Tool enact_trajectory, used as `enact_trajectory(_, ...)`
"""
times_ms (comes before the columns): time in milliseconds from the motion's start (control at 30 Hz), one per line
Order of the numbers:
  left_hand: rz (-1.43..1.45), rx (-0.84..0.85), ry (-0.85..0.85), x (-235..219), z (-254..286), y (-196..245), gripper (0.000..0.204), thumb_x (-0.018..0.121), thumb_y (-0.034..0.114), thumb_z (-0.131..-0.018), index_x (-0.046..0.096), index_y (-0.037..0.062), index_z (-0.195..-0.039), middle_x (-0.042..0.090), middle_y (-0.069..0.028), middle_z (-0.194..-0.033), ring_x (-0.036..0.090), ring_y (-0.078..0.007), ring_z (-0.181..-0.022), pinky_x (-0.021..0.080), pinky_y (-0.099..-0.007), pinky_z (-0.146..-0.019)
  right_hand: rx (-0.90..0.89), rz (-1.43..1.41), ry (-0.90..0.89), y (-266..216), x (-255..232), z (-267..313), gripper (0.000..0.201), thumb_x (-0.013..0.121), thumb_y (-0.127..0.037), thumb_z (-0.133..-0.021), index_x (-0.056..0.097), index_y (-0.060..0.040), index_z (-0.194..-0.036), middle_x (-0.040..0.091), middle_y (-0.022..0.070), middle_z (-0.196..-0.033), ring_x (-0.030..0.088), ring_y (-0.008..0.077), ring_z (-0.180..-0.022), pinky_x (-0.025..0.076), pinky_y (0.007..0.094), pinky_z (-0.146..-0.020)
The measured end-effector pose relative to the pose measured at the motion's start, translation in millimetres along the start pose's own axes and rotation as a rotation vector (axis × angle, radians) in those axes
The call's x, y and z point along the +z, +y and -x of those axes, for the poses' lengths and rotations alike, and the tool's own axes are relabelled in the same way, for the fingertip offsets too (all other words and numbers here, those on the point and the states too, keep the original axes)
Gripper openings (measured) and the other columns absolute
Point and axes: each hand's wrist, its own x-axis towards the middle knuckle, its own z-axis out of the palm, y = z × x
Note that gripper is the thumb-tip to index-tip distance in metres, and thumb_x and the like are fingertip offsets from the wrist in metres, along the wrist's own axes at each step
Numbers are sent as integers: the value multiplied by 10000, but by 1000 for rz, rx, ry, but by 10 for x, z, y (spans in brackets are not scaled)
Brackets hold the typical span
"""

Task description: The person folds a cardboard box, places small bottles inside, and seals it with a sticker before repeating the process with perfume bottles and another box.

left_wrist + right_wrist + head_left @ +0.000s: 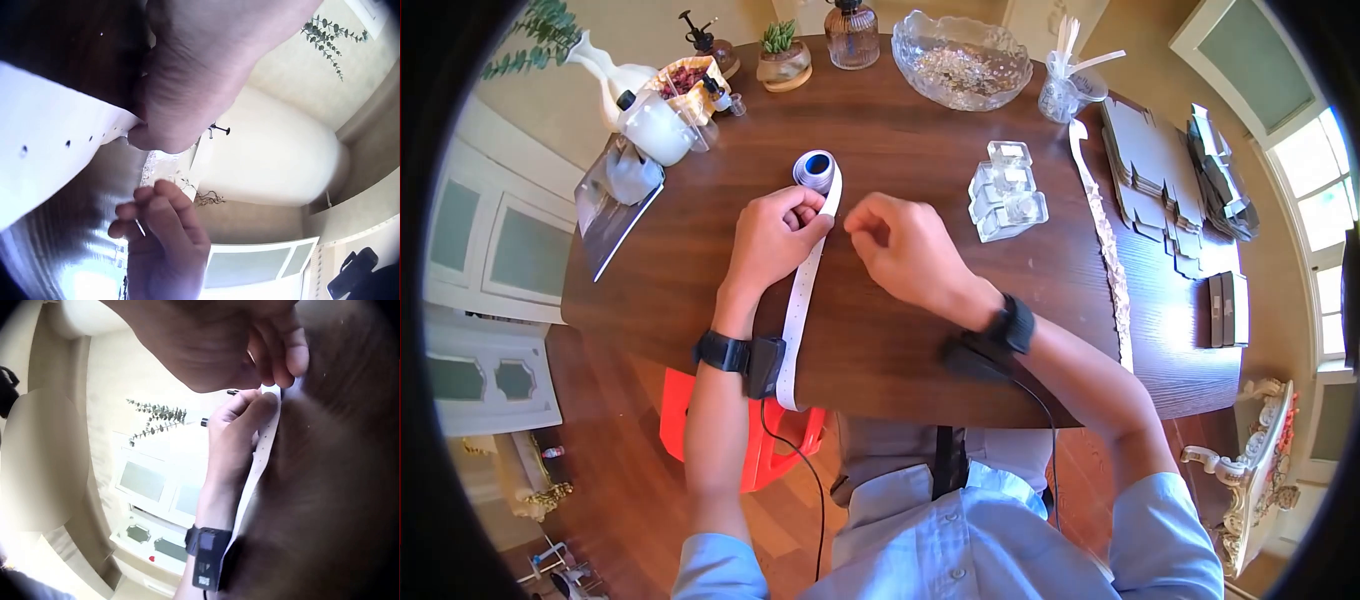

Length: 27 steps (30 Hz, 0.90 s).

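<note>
A roll of white tape [802, 178] with a blue core stands on the dark wooden table. Its loose strip [802, 300], marked with a row of small dark dots, runs toward me to the front edge. My left hand [770, 238] pinches this strip between thumb and fingers just below the roll. To its right, my right hand [915, 250] is raised apart from the strip, fingers bent toward the thumb. In the left wrist view a thin white sliver [140, 227] shows between the right hand's fingers and thumb; its kind is too small to tell.
Clear glass bottles [1008, 192] stand right of my hands. A glass bowl [960, 65] of glittering bits is at the back. Flattened grey boxes [1145, 165] and a long ruffled ribbon [1105, 240] lie at the right. A white bottle [655, 130] and a booklet [605, 215] are at the left.
</note>
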Motion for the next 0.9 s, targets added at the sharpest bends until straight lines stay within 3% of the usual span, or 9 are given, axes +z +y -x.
enact_trajectory(133,40,-22,-39,-20,-10,52,154,778,132,-860,756,33,-976,675,-36,-719,529,-84,-561,451,-268,-559,-56,160,70,143,217,-229,93,710,-69,-856,681,-31,-935,739,136,-868,724,304,-769,556,408,-670)
enact_trajectory(200,87,-4,-36,-5,-10,43,89,764,39,-886,743,9,-967,629,36,-718,458,-19,-600,373,-217,-541,-51,270,94,130,250,-283,139,728,-87,-837,653,-65,-952,738,104,-886,726,327,-816,556,440,-690)
enact_trajectory(333,87,38,-23,-5,-5,26,87,765,29,-887,738,2,-966,634,28,-738,457,-22,-600,371,-221,-540,36,318,76,137,266,-311,182,748,-110,-835,631,-95,-974,737,76,-908,728,316,-844,550,450,-695)
enact_trajectory(600,89,84,-32,-9,-9,18,98,740,-14,-889,729,-30,-985,616,4,-802,449,-39,-604,362,-236,-541,-90,322,121,237,283,-318,169,781,-158,-845,663,-110,-956,727,42,-881,726,277,-812,549,425,-657)
enact_trajectory(700,87,114,-32,-23,-8,30,91,736,-27,-885,729,-32,-976,611,1,-805,449,-45,-606,360,-238,-543,-65,261,92,236,272,-309,117,747,-148,-836,677,-101,-917,700,65,-888,705,313,-844,545,460,-671)
enact_trajectory(833,81,120,-36,-36,-10,42,88,732,-36,-880,730,-32,-967,614,-2,-806,452,-47,-606,363,-239,-545,-57,173,103,277,260,-311,89,758,-144,-830,699,-102,-881,700,58,-850,706,302,-807,546,442,-666)
enact_trajectory(900,84,104,-30,-44,-18,33,114,726,29,-860,754,5,-968,676,-66,-809,530,-127,-560,416,-290,-539,-59,151,114,277,248,-315,68,756,-138,-830,708,-98,-857,712,68,-840,710,308,-777,553,437,-664)
